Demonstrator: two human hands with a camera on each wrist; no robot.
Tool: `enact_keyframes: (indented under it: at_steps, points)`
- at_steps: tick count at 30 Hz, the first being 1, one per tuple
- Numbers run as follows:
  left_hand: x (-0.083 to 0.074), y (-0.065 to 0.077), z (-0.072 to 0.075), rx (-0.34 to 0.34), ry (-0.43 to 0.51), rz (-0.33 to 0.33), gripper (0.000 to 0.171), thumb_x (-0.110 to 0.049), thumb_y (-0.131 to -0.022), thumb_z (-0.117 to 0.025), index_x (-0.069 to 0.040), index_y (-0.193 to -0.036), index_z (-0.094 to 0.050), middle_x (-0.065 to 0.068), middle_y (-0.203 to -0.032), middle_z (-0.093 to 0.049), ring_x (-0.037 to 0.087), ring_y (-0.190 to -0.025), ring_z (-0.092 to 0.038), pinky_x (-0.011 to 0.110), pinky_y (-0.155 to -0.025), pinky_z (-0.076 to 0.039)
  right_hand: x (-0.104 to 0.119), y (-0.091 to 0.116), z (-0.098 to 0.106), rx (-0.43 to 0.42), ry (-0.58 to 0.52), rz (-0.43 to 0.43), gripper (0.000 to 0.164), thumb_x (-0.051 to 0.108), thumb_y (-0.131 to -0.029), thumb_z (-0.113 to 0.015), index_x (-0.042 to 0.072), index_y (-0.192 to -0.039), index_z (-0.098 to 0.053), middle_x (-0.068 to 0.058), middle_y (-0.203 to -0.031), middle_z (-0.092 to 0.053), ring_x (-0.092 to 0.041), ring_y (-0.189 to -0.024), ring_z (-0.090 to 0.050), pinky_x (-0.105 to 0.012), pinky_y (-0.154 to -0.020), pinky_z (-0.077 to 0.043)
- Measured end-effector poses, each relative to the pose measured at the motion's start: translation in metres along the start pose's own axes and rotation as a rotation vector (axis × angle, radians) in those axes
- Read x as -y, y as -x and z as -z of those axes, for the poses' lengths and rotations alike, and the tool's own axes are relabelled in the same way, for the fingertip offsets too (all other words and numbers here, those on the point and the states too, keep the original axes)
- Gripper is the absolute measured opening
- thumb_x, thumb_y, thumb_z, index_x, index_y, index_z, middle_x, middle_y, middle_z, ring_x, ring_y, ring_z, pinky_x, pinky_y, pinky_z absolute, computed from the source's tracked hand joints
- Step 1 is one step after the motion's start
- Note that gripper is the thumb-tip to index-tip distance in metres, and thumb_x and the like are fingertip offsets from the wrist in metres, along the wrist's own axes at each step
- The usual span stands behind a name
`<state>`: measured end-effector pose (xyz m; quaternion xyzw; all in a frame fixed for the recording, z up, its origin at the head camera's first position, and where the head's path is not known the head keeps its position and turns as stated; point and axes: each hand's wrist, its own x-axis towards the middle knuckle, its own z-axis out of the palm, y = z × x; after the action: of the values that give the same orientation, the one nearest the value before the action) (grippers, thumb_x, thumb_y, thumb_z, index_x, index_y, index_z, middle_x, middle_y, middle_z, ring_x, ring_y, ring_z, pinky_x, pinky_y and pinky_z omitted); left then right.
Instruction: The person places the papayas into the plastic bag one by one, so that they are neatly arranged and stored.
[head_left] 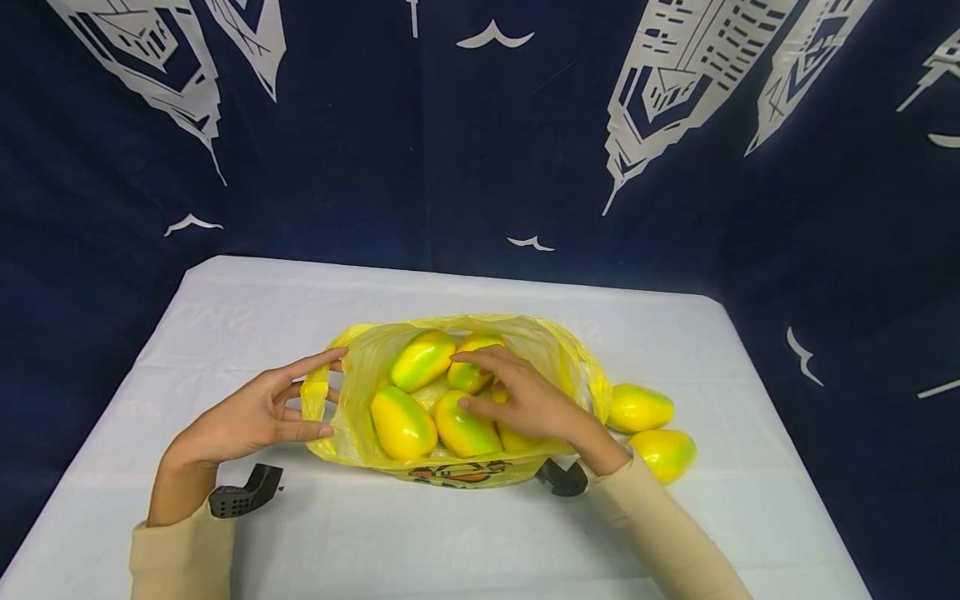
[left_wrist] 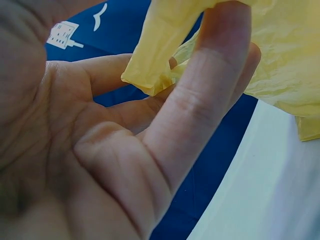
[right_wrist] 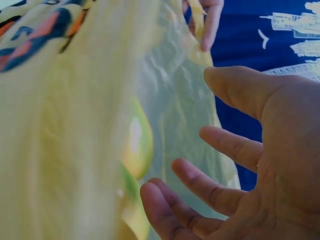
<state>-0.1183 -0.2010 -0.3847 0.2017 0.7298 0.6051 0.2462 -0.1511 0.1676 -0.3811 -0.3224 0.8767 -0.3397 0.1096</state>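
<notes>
A yellow plastic bag (head_left: 551, 354) lies on the table with its mouth wide, holding several glossy yellow-green mangoes (head_left: 423, 360). My left hand (head_left: 247, 412) is at the bag's left handle (head_left: 315, 392). Its fingers are spread, some passing through the loop, and the handle (left_wrist: 155, 55) hangs across them in the left wrist view. Over the mangoes inside the bag, my right hand (head_left: 528, 400) reaches from the right. In the right wrist view this hand (right_wrist: 240, 155) has its fingers apart and grips nothing. It partly covers the mangoes on the right side.
Just right of the bag lie two loose mangoes, one (head_left: 641, 408) behind the other (head_left: 667, 454), beside my right forearm. A white cloth covers the table (head_left: 450, 550). Behind it hangs a dark blue curtain (head_left: 360, 183) with white printed buildings and birds.
</notes>
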Motion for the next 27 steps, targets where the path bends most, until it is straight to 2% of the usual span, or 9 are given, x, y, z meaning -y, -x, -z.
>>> enact_keyframes:
  at_steps: [4,7,13,20,27]
  points:
    - [0.0,0.0,0.0,0.0,-0.002,0.002,0.095,-0.005,-0.087,-0.077,-0.011,-0.161,-0.018,0.021,-0.166,-0.006,0.026,-0.102,-0.073,0.036,-0.082,-0.062,0.001,0.002,0.006,-0.032,-0.004,0.011,0.054,0.028,-0.095,-0.071,0.018,-0.145,-0.052,-0.011,-0.135,-0.056,-0.032,-0.114,-0.059,-0.047,-0.093,-0.056]
    - [0.0,0.001,0.001,0.001,-0.009,-0.003,0.095,-0.005,-0.087,-0.076,-0.01,-0.161,-0.017,0.02,-0.166,-0.005,0.026,-0.102,-0.072,0.036,-0.082,-0.062,0.002,0.006,0.014,-0.054,-0.007,0.013,0.053,0.029,-0.095,-0.071,0.022,-0.144,-0.053,-0.006,-0.137,-0.056,-0.031,-0.118,-0.059,-0.044,-0.095,-0.055]
    - [0.0,-0.001,0.0,0.008,-0.007,-0.008,0.095,-0.004,-0.087,-0.076,-0.011,-0.161,-0.017,0.017,-0.167,-0.002,0.026,-0.106,-0.071,0.037,-0.083,-0.062,0.004,0.022,0.039,-0.096,-0.029,0.042,0.05,0.026,-0.095,-0.072,0.025,-0.142,-0.054,0.004,-0.142,-0.054,-0.022,-0.121,-0.058,-0.042,-0.098,-0.054]
    - [-0.001,-0.001,0.0,0.004,-0.003,0.003,0.096,-0.005,-0.086,-0.077,-0.011,-0.161,-0.017,0.016,-0.168,-0.001,0.025,-0.105,-0.071,0.036,-0.083,-0.062,0.004,0.043,0.067,-0.151,-0.077,0.016,0.045,0.018,-0.097,-0.069,0.019,-0.14,-0.056,0.002,-0.142,-0.054,-0.018,-0.123,-0.057,-0.039,-0.097,-0.056]
    - [-0.001,-0.001,0.0,0.013,-0.017,-0.007,0.095,-0.005,-0.088,-0.076,-0.012,-0.161,-0.017,0.017,-0.167,-0.002,0.026,-0.102,-0.072,0.035,-0.082,-0.062,-0.004,0.062,0.09,-0.246,-0.103,0.033,0.043,0.005,-0.096,-0.067,0.01,-0.137,-0.058,-0.009,-0.136,-0.06,-0.019,-0.118,-0.059,-0.023,-0.094,-0.055]
